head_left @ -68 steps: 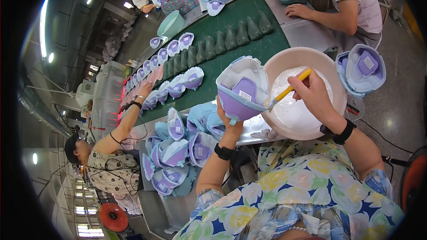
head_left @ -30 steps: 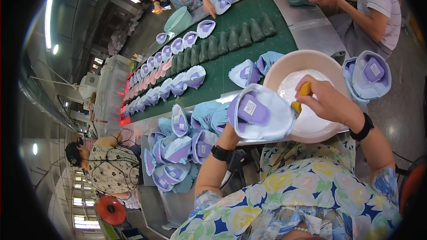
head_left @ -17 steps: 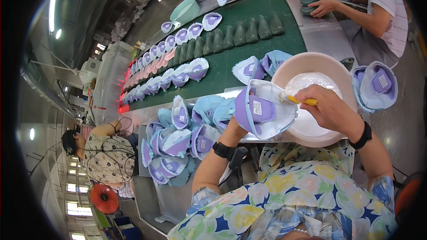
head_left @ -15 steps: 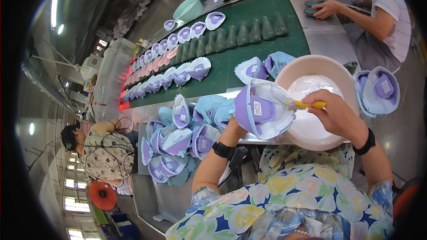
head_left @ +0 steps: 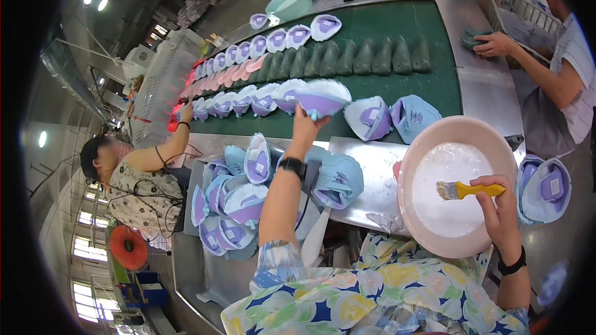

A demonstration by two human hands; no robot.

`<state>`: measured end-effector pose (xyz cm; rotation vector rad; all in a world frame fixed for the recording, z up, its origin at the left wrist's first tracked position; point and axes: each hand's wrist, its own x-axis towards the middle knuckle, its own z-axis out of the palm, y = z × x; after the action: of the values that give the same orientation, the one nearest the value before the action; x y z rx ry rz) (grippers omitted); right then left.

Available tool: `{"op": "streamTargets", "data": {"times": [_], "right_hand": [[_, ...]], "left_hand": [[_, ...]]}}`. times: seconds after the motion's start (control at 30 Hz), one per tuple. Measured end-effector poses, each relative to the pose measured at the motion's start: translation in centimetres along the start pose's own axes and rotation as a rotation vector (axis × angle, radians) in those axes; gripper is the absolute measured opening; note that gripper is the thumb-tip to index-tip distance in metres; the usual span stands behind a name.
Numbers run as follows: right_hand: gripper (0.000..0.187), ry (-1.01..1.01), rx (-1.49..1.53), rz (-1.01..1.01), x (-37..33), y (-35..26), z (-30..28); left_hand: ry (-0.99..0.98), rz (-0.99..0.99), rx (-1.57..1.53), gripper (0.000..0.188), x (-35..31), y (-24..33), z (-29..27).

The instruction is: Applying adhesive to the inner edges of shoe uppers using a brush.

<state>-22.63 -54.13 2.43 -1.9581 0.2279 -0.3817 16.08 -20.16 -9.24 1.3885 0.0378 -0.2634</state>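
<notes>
My left hand reaches out over the green belt and grips a purple and light blue shoe upper from below. That upper hangs at the right end of the near row of similar uppers. In my right hand is a paintbrush with a yellow handle, its pale bristles pointing left. It is above a pinkish basin of white liquid; the bristles look clear of the surface. Two uppers rest between the held one and the basin.
Dark green foot-shaped pieces and pink ones line the belt. More uppers are heaped at the left in a metal tray, others right of the basin. Co-workers stand left and sit right.
My left hand has carried the upper from beside the basin, away and left, over the belt. The brush has left the upper and is now over the basin. The co-worker at left now reaches toward the belt.
</notes>
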Motion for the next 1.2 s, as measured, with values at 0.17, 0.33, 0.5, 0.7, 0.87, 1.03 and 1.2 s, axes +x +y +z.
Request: {"op": "streamTargets", "data": {"times": [0.17,0.33,0.5,0.7,0.87,1.03,1.2], "right_hand": [[0.018,-0.066,-0.036,0.066,0.9,0.1,0.2],[0.016,-0.161,-0.061,0.169,1.9,0.3,1.1],[0.017,-0.331,-0.068,0.109,2.8,-1.1,3.7],[0.017,-0.290,-0.177,0.027,3.0,-0.3,3.6],[0.020,-0.416,-0.121,0.009,2.9,0.8,5.1],[0.025,-0.433,-0.220,-0.029,2.5,0.5,6.3],[0.024,-0.549,-0.266,-0.048,1.7,1.4,6.4]], "left_hand": [[0.520,0.450,0.975,0.051,7.2,-4.7,-4.6],[-0.490,0.404,1.312,0.102,-1.5,-8.1,8.8],[-0.371,0.553,1.463,0.083,-2.8,-8.1,9.8],[-0.077,0.290,0.185,0.070,-6.4,3.3,3.3],[0.014,-0.335,0.024,0.077,-16.1,4.8,-6.2],[0.273,0.264,0.818,0.086,-17.8,0.6,-10.2],[-0.574,0.639,1.762,0.052,-15.8,3.5,-6.4]]}}
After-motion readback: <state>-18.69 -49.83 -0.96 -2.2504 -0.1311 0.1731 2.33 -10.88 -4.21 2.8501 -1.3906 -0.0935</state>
